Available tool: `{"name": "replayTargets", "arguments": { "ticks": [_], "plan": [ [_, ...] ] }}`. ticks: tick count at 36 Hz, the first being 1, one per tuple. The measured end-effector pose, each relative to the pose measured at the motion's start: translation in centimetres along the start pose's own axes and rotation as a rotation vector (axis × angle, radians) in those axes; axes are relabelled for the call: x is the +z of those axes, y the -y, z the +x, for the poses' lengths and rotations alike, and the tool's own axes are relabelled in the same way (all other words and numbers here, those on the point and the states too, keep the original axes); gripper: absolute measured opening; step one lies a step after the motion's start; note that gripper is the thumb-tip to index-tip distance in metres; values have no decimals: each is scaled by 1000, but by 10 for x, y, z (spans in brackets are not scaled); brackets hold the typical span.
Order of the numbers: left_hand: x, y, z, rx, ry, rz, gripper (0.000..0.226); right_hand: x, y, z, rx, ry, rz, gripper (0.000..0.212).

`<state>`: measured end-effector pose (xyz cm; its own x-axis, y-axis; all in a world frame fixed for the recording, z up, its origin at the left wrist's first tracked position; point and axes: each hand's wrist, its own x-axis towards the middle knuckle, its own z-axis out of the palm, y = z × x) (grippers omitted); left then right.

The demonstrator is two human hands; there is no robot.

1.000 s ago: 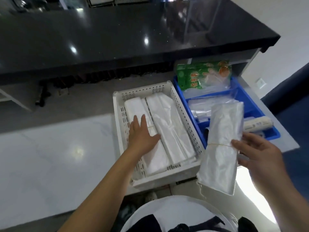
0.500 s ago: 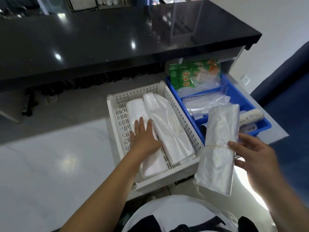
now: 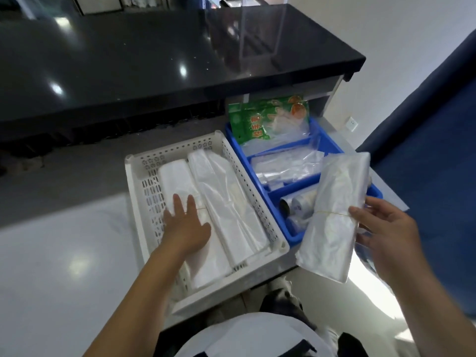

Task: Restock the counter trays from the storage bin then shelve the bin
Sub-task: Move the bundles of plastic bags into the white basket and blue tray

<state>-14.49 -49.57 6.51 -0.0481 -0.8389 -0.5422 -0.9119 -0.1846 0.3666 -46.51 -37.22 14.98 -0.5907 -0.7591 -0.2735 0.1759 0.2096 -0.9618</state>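
A white perforated basket sits on the low counter and holds two flat stacks of plastic bags. My left hand lies flat with straight fingers on the left white stack. The clearer stack lies beside it to the right. A blue divided tray stands right of the basket, with a green packet, clear bags and small rolls in it. My right hand grips a rubber-banded bundle of clear bags by its right edge, held above the tray's near corner.
A glossy black countertop overhangs behind the trays, with a clear acrylic stand on it. A white wall with a socket lies right, a blue surface beyond. White floor spreads left of the basket.
The view has shifted a little. My left hand stays flat on the left stack and my right hand still holds the bundle in about the same place over the tray.
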Motion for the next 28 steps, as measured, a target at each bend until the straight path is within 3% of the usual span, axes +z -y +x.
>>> {"name": "replayTargets", "arguments": {
  "ticks": [5, 8, 11, 16, 20, 25, 28],
  "plan": [
    [-9, -14, -15, 36, -163, -66, 70, -17, 21, 39, -74, 19, -21, 22],
    [-13, -51, -25, 256, -324, -285, 52, -26, 37, 66, -119, 65, -53, 30],
    [-13, -105, -24, 411, -327, -313, 39, -35, 51, 96, -154, 110, -107, 31],
    [-4, -180, 12, 460, -133, -143, 42, -50, 67, 154, -217, 246, -297, 31],
    [9, -224, 52, 433, -75, 97, 50, -62, 73, 199, -216, 369, -382, 31],
    [27, -245, 93, 446, -24, 432, 50, -71, 77, 242, -200, 475, -370, 32],
    [26, -246, 105, 454, -21, 544, 62, -74, 78, 255, -197, 508, -330, 33]
  ]
}}
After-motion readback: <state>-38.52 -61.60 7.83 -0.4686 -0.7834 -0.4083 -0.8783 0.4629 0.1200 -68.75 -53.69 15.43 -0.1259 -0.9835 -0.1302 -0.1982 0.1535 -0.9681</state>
